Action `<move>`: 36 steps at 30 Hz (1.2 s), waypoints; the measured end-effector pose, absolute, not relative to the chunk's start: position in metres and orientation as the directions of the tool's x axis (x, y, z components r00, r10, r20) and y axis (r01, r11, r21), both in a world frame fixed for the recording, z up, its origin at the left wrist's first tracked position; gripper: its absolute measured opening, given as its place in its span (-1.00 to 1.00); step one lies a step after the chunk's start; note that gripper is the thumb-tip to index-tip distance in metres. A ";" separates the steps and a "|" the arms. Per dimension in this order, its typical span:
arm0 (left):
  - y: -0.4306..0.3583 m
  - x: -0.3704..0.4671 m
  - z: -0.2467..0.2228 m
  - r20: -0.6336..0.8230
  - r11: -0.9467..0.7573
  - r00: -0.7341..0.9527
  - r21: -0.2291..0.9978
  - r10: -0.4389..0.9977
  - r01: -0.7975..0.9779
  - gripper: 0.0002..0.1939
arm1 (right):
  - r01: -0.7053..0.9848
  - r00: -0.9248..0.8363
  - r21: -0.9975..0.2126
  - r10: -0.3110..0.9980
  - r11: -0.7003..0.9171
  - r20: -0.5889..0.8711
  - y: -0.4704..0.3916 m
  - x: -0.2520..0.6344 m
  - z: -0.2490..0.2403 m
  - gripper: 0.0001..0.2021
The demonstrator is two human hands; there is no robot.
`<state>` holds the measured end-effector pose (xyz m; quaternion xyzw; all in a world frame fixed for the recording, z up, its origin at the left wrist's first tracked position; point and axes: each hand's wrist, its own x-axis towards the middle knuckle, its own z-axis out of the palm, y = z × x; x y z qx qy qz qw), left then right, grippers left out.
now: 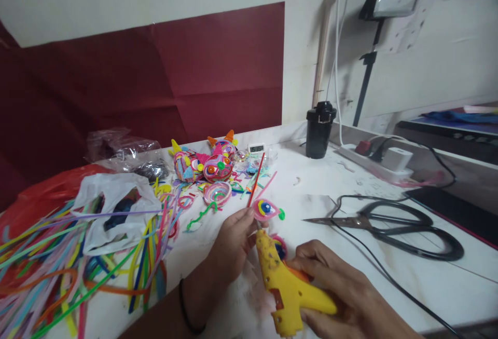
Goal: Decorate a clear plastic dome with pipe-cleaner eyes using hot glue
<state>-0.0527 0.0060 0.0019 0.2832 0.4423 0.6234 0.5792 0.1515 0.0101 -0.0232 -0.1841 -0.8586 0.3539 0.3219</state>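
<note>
My left hand [233, 240] pinches an eye-shaped pipe cleaner piece [268, 208], coiled in pink, yellow, white and blue with a green bit at its tip. A straight red pipe cleaner [256, 180] sticks up from the same fingers. My right hand [334, 287] is wrapped round a yellow hot glue gun [278, 276], whose nozzle points up at the underside of the eye piece. Whether the nozzle touches it I cannot tell. Partly hidden behind the gun, another coiled piece [279, 247] with a blue middle lies on the table.
Large black-handled scissors [368, 222] lie on the right, with a black cable [369, 253] running past them. Loose pipe cleaners [78, 271] cover the left side. Colourful decorated figures [218, 165], a black cup-shaped container [320, 131] and a power strip [377, 165] stand farther back.
</note>
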 end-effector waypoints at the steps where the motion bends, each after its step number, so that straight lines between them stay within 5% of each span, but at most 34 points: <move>1: 0.006 -0.053 0.001 -0.160 0.063 -0.169 0.880 0.973 -0.471 -0.67 | 0.090 -0.729 -0.721 0.539 0.687 0.422 0.010 0.152 -0.024 -0.70; 15: 0.006 -0.051 0.003 -0.181 0.079 -0.186 0.888 0.966 -0.453 -0.56 | 0.149 -0.705 -0.561 0.485 0.814 0.517 0.008 0.144 -0.016 -0.69; 36: 0.007 -0.052 0.001 -0.154 0.060 -0.187 0.900 0.970 -0.431 -0.64 | 0.252 -0.698 -0.380 0.439 0.890 0.565 0.005 0.148 -0.011 -0.68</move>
